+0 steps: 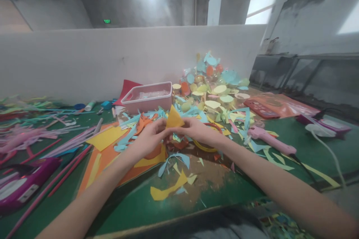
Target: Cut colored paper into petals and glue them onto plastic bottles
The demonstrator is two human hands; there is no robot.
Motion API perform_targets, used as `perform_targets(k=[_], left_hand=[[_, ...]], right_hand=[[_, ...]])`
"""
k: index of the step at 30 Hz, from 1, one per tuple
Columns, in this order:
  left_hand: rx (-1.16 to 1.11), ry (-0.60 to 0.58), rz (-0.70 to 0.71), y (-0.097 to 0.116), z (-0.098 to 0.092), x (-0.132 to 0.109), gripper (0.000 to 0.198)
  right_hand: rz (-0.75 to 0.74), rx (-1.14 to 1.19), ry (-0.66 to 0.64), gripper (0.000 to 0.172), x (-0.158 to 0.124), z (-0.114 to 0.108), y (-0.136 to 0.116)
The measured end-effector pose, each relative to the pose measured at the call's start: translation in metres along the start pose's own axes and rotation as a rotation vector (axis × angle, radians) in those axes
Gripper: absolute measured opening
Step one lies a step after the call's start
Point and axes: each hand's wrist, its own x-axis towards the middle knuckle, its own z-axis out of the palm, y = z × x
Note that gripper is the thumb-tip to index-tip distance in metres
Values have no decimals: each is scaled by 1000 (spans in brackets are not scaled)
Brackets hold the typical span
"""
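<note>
A pointed piece of yellow paper [174, 118] stands up between my two hands in the middle of the head view. My left hand [153, 133] closes on its left side, fingertips partly hidden. From the other side my right hand [193, 130] grips the same piece, with its thumb near the left thumb. Anything under the paper is hidden by the fingers. Below and behind the hands lie orange sheets [112, 170], a larger yellow sheet [108, 137] and light blue scraps [179, 160]. A curved yellow offcut [168, 189] lies close to the table's front edge.
A pink plastic basket [148, 102] stands behind the hands, beside a heap of small cups and paper discs [215, 82]. At right lies a pink glue gun [272, 141] with its cord. Purple devices [30, 183] and pipe-cleaner-like strips [70, 140] cover the left. A white partition [84, 63] closes the back.
</note>
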Motion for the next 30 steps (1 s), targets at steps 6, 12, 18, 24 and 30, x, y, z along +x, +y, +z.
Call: perform_targets(k=[6, 12, 18, 24, 30], left_hand=[[-47, -6, -3, 8, 1, -1, 32], [-98, -39, -20, 10, 0, 1, 36], [37, 167, -31, 1, -5, 1, 29], [55, 445, -64, -16, -21, 4, 31], [49, 496, -120, -21, -19, 6, 35]], right_hand=[[-20, 33, -19, 36, -1, -5, -5], [3, 40, -138, 33, -2, -13, -8], [80, -590, 108, 37, -6, -15, -15], [321, -1345, 215, 29, -21, -20, -15], [451, -1362, 8, 38, -30, -18, -22]])
